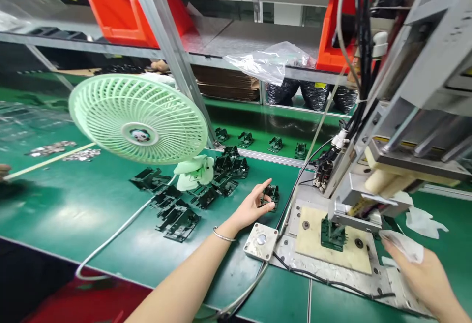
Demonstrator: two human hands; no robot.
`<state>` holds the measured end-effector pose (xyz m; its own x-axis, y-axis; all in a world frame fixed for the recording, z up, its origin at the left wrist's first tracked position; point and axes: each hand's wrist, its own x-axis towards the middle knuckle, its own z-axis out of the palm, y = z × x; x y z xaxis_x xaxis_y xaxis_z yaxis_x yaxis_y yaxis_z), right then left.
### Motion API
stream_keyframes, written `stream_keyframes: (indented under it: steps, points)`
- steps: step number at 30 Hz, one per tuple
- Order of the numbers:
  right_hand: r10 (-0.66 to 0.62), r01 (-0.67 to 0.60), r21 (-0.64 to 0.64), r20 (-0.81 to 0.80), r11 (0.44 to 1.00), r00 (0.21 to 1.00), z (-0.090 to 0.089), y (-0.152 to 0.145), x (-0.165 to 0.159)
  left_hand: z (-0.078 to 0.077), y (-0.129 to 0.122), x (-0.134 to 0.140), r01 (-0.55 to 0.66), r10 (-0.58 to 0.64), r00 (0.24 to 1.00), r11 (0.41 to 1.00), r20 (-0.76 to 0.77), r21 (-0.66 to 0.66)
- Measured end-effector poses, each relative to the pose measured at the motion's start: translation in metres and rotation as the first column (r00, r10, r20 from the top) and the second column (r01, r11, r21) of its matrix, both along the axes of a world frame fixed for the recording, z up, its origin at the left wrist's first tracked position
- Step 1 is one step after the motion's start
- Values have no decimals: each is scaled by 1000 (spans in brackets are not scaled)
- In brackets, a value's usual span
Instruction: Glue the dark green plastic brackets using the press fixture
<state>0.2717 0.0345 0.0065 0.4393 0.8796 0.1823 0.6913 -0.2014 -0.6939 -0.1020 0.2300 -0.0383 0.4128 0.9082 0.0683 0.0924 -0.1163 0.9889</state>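
The black part (pixel 271 196), just left of the press (pixel 368 200) base on the green bench (pixel 73 215), is pinched by the left hand (pixel 252 208) w/ thumb & fingertips, so it should be lifted level, clear of the cable (pixel 295 185), while the right hand (pixel 424 274), loosely open w/ a white cloth (pixel 403 245) at its fingers, is kept off the jig (pixel 333 234).

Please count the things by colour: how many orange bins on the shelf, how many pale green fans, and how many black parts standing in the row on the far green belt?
Orange bins: 2
Pale green fan: 1
Black parts in the far row: 4
Total: 7
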Motion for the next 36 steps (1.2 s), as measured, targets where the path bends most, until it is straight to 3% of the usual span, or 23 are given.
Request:
stream_keyframes:
  steps: [3, 9, 22, 29, 32, 36]
  points:
    - [37, -42, -31, -155, 999, 987, -14, -6, -6, -1, 1, 1, -12, 12, 1000, 1000, -3, -7]
    - [86, -100, -39, -257, 994, 963, -23, 5, 6, -14, 6, -13, -57, 59, 997, 997, 44, -48]
    - [123, -143, -47, -296, 989, 947, -22, 5, 2, -14, 9, -20, -92, 95, 995, 994, 41, -64]
    - [88, -116, -81, -288, 990, 954, -21, 1, 3, -19, 11, -22, -150, 152, 988, 985, 17, -83]
    - [62, -92, -95, -282, 991, 957, -21, 0, 4, -24, 13, -21, -132, 137, 990, 985, 44, -111]
    - [11, -41, -111, -254, 993, 967, -19, -3, 6, -27, 14, -20, -96, 100, 992, 994, 71, -50]
